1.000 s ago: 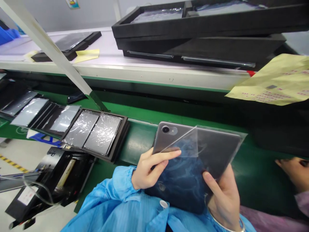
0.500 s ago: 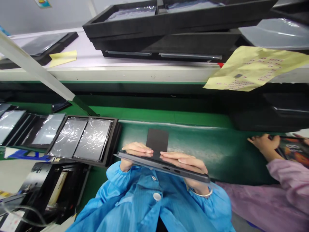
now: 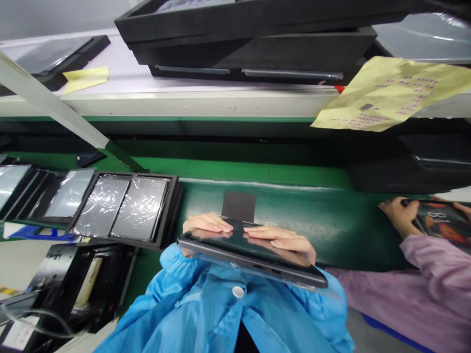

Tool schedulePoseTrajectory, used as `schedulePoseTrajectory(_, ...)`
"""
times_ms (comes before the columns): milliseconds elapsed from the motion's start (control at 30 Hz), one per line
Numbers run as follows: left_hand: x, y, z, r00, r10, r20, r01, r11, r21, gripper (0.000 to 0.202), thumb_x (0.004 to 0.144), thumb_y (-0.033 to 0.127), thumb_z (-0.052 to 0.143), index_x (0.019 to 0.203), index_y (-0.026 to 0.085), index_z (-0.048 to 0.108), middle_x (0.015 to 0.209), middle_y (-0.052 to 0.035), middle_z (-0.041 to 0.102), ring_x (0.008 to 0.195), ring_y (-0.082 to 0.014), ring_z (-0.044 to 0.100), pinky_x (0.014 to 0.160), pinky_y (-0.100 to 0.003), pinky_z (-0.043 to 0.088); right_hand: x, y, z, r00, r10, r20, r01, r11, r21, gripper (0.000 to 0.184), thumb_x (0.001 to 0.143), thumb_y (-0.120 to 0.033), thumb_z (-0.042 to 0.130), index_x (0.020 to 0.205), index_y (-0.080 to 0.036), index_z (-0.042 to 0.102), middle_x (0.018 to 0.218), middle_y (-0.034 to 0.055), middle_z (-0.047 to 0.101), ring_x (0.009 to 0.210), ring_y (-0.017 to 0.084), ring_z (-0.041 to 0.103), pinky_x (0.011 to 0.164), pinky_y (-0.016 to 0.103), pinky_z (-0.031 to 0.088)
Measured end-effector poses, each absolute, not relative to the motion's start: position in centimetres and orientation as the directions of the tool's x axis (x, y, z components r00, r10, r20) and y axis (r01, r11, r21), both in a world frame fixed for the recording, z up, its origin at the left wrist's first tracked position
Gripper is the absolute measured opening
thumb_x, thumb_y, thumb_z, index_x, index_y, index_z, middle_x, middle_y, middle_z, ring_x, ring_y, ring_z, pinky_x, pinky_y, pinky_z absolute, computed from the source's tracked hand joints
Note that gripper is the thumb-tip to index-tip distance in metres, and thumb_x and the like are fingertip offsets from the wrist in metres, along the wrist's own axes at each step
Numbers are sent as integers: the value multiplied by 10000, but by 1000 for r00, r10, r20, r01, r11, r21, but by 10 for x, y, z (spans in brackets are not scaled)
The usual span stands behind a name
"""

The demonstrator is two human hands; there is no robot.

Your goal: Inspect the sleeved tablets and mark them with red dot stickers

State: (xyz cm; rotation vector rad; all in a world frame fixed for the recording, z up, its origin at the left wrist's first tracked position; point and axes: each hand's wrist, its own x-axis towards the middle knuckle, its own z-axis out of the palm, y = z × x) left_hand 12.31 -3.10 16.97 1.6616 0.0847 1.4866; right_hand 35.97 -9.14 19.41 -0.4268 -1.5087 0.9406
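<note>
Both our hands, left hand (image 3: 205,224) and right hand (image 3: 280,238), hold a dark tablet (image 3: 250,249) flat above our blue smock (image 3: 191,309), fingers together and clamped over its far edge, which gives a level, steady hold.

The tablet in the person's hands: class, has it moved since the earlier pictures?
Yes. Against the film-covered tray, the tablet has turned from showing its back and camera to nearly edge-on, with its port edge towards the wearer.

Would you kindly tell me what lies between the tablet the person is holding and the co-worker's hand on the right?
In the head view, the green belt lies between the tablet and the co-worker's hand.
</note>
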Motion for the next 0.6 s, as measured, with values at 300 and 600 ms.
schedulePoseTrajectory(300,125,-44,186,310,622,720,-314,-647,694,206,960,204,678,1156,204,741,995,-79,825,904,-261,804,757,-338,636,373,-93,206,-246,755,607,-135,594,-793,274,1040,-246,572,1297,-308,642,1229,76,765,1104,267,753,908,439,663)
schedulePoseTrajectory(600,125,-54,253,668,527,525,278,-831,481,204,985,158,453,1036,170,650,852,-26,785,696,-136,728,619,-278,463,388,-109,249,-482,736,475,304,649,-697,589,969,-342,710,1497,-248,466,1286,115,738,1148,232,735,932,305,645)
